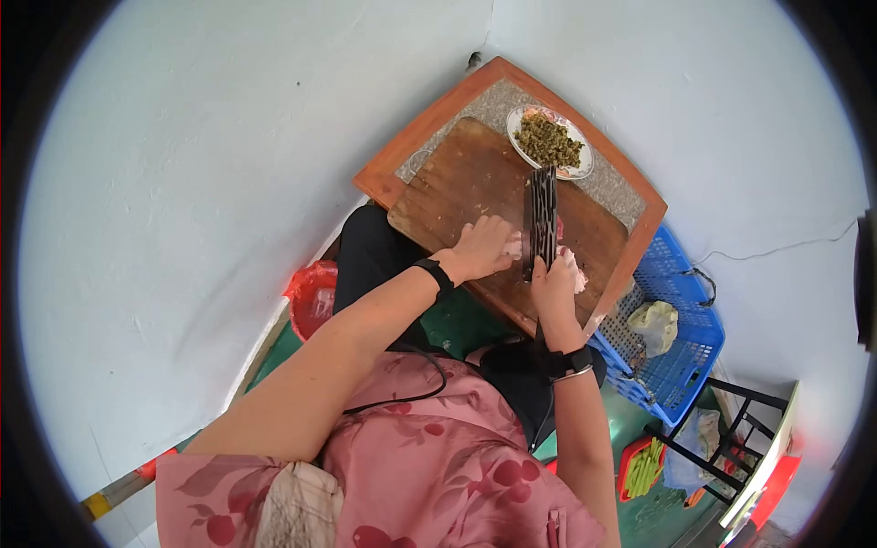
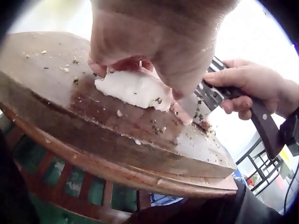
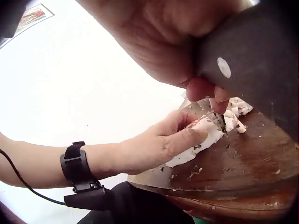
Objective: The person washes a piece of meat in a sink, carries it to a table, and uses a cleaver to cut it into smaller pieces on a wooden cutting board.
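Note:
On a wooden cutting board [image 1: 457, 178], my left hand [image 1: 487, 248] holds down a slab of pale, fatty meat [image 2: 133, 91] with bent fingers and thumb. My right hand [image 1: 557, 297] grips the dark handle [image 2: 266, 123] of a broad kitchen knife [image 1: 541, 215]. Its dark, streaked blade stands at the meat's right end, close beside the left fingertips. Cut pieces of the meat [image 3: 239, 108] lie on the blade's other side. Green crumbs speckle the meat and board. Part of the blade's edge is hidden behind the hands.
A plate of chopped greens [image 1: 548, 142] stands at the board's far side, close to the knife tip. Right of the wood-rimmed table [image 1: 653, 205] sits a blue basket [image 1: 699, 338] with a plastic bag. A red bucket [image 1: 313, 301] stands at left, walls behind.

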The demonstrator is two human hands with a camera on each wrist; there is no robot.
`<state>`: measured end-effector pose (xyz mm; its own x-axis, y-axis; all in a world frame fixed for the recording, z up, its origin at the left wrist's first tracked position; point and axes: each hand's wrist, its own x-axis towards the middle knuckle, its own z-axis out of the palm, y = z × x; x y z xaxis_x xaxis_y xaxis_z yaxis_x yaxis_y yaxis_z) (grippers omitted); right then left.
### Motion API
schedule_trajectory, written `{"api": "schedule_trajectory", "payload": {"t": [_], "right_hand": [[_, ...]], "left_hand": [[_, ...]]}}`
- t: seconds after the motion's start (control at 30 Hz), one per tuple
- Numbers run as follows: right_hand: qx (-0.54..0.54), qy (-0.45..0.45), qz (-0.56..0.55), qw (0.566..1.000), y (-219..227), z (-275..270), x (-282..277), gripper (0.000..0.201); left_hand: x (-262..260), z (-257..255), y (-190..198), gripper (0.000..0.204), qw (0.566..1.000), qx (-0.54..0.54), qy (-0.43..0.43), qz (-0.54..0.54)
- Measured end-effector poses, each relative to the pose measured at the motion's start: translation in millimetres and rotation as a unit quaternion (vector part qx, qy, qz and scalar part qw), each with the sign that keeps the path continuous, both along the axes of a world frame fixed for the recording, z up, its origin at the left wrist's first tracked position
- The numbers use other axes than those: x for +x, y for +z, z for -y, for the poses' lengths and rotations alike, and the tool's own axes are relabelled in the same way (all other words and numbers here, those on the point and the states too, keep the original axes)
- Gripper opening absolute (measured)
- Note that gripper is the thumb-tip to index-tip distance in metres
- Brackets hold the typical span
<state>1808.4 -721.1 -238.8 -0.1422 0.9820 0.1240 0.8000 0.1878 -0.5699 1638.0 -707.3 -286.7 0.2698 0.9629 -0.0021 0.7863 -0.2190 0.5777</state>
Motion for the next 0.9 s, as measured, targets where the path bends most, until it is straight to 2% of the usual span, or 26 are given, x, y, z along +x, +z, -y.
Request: {"api": "schedule_trajectory", "payload": {"t": [0.13, 0.33, 0.53, 0.9], "right_hand": [[-0.062, -0.022, -0.025, 0.998, -12.4, -6.0, -2.8, 0.025], [-0.081, -0.026, -0.040, 0.996, -7.4, 7.5, -1.6, 0.026], [-0.129, -0.012, 0.032, 0.991, 0.4, 21.9, 2.6, 0.024], [-0.108, 0.016, 0.060, 0.992, -7.1, -43.5, -35.3, 0.027]], "left_hand": [[3.1, -2.1, 0.4, 0.042, 1.000, 0.006, -0.005, -0.013], [5.5, -2.6, 3.9, 0.042, 1.000, 0.007, -0.002, -0.022], [7.8, -3.0, -0.8, 0.041, 0.999, 0.028, 0.011, -0.031], [8.6, -13.0, -3.0, 0.041, 0.998, 0.036, 0.030, -0.032]]}}
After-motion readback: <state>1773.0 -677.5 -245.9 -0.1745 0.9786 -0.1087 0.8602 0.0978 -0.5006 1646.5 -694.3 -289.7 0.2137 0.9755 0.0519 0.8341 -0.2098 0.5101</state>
